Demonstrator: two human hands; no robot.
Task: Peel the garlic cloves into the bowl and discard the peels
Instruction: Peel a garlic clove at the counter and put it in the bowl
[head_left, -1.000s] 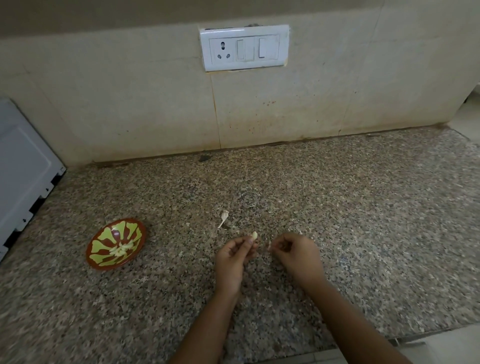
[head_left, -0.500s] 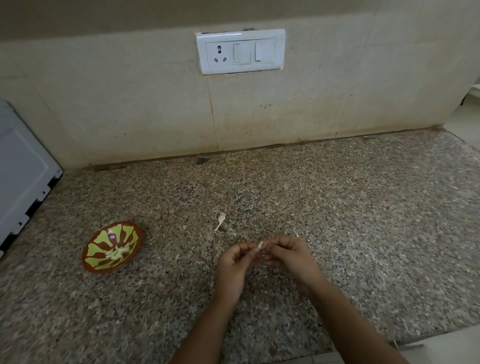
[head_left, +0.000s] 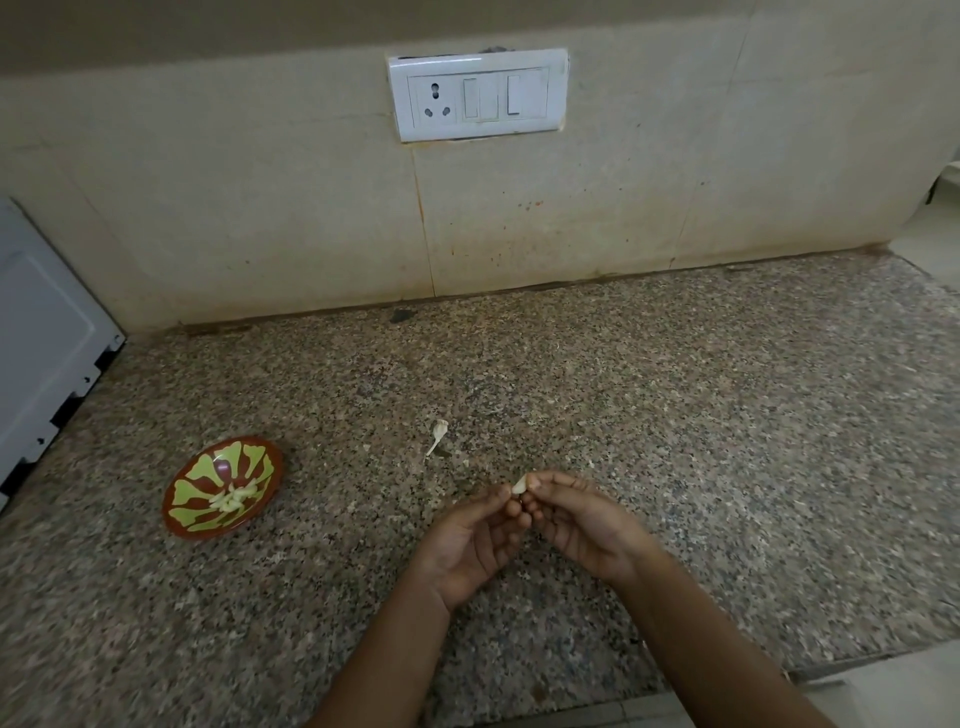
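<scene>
Far left of the bowl (head_left: 200, 491), a white appliance panel (head_left: 41, 338) leans in at the frame edge. The bowl itself, brown with a green leaf pattern, sits on the speckled granite countertop (head_left: 727, 441), and there's a small heap of pale peeled cloves (head_left: 234, 499) lying in its middle. Right of the bowl and a touch farther back, a lone garlic scrap (head_left: 438, 435) with a thin stalk lies on the stone, apart from everything else. High on the tiled wall, up and to the right of the bowl, there's a white switch plate (head_left: 478, 94) with one socket and two switches. Now the action, well right of the bowl and nearer the counter's front edge: the left hand (head_left: 467, 540) is turned palm up, fingers curled, its thumb and forefinger pinching a garlic clove (head_left: 519, 484). The right hand (head_left: 582, 519) meets it from the other side, fingers bent in, fingertips nipping that same clove. Both hands hold it just above the counter, knuckles nearly touching, the clove's pale tip poking up between them.
</scene>
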